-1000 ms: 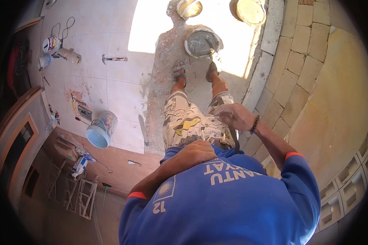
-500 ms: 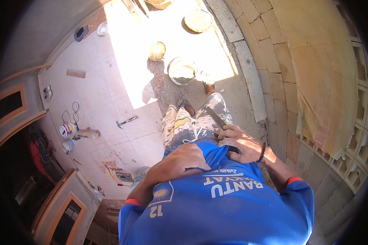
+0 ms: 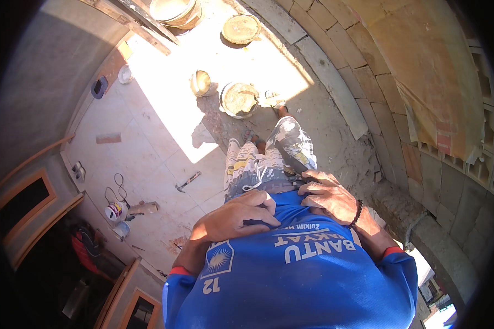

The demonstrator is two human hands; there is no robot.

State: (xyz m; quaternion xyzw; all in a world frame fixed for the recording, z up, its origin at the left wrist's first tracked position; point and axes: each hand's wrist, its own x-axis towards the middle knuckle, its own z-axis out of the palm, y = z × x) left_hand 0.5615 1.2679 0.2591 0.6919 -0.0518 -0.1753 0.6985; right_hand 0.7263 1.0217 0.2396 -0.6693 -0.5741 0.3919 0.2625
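Observation:
The blue shirt (image 3: 291, 263) with red sleeve edges covers my front. On its lower hem rests my left hand (image 3: 244, 216), fingers curled and closed on the cloth, with a dark fold beneath them. My right hand (image 3: 332, 202), a dark bead bracelet at its wrist, is closed at the waist beside the hem; what lies under its fingers is hidden. A dark flat strip (image 3: 292, 159) slants from near those fingers over the patterned trousers (image 3: 252, 164). The trousers' white drawstring (image 3: 256, 182) hangs between my hands.
A large bucket of grey mix (image 3: 240, 100) stands by my feet, with a smaller bucket (image 3: 200, 82) beside it. A hammer (image 3: 188, 181) lies on the tiles at left, near a white tub (image 3: 115, 210). The block wall (image 3: 368, 71) rises at right.
The shirt hem has come down, and the waistband shows more. My right hand has shifted slightly right; the dark piece seen beneath it is now hidden. The view has turned.

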